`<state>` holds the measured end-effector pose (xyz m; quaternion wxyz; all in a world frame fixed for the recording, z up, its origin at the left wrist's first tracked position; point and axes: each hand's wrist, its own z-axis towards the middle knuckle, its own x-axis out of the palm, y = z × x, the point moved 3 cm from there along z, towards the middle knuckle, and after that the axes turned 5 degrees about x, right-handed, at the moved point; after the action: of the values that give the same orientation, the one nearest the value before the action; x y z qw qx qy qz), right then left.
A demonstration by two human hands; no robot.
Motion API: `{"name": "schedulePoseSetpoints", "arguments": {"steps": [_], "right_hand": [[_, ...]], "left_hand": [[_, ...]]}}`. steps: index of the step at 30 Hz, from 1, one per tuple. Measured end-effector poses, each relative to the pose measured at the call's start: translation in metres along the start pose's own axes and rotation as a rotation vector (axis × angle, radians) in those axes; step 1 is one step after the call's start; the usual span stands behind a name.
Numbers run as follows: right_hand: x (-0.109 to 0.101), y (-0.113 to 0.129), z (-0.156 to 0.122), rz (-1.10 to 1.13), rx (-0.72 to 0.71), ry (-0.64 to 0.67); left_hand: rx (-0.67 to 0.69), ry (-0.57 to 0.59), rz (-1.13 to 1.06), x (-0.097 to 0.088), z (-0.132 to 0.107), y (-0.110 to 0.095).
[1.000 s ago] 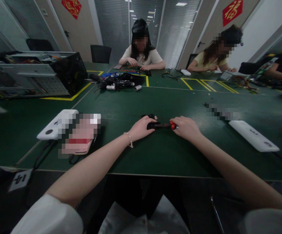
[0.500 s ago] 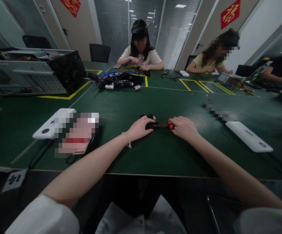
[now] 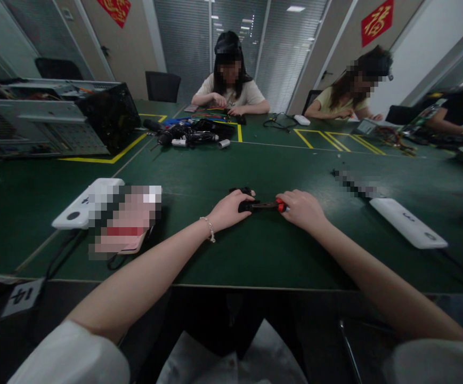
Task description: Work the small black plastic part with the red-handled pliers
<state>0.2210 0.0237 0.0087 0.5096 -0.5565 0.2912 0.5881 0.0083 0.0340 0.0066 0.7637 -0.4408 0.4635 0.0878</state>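
Note:
My left hand point(image 3: 228, 210) is closed round a small black part point(image 3: 245, 205) lying on the green table point(image 3: 255, 250). My right hand point(image 3: 301, 209) is closed on a screwdriver point(image 3: 273, 205) with a red and black handle, whose shaft points left into the black part. Both hands rest on the table about a hand's width apart. A bead bracelet point(image 3: 207, 229) circles my left wrist.
A white power strip point(image 3: 407, 230) lies to the right, another white power strip point(image 3: 80, 208) and a blurred pink object to the left. An open computer case point(image 3: 55, 114) stands at the back left. Tools and cables point(image 3: 191, 133) lie mid-table. Three other people sit at the far side.
The camera view has shifted slightly to the right; my hands hold the same pose on the black part and the screwdriver.

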Motion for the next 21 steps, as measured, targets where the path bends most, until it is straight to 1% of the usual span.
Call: {"name": "schedulePoseSetpoints", "arguments": {"steps": [10, 17, 21], "right_hand": [[0.0076, -0.0006, 0.0000, 0.060, 0.028, 0.022], [0.0012, 0.0000, -0.0006, 0.025, -0.010, -0.015], [-0.0011, 0.0014, -0.0010, 0.022, -0.002, -0.005]], "left_hand": [[0.000, 0.005, -0.011, 0.0006, -0.0003, 0.0024], [0.008, -0.004, -0.002, 0.0005, -0.0012, 0.0021], [0.007, -0.004, -0.003, 0.0003, -0.0012, 0.0017]]}}
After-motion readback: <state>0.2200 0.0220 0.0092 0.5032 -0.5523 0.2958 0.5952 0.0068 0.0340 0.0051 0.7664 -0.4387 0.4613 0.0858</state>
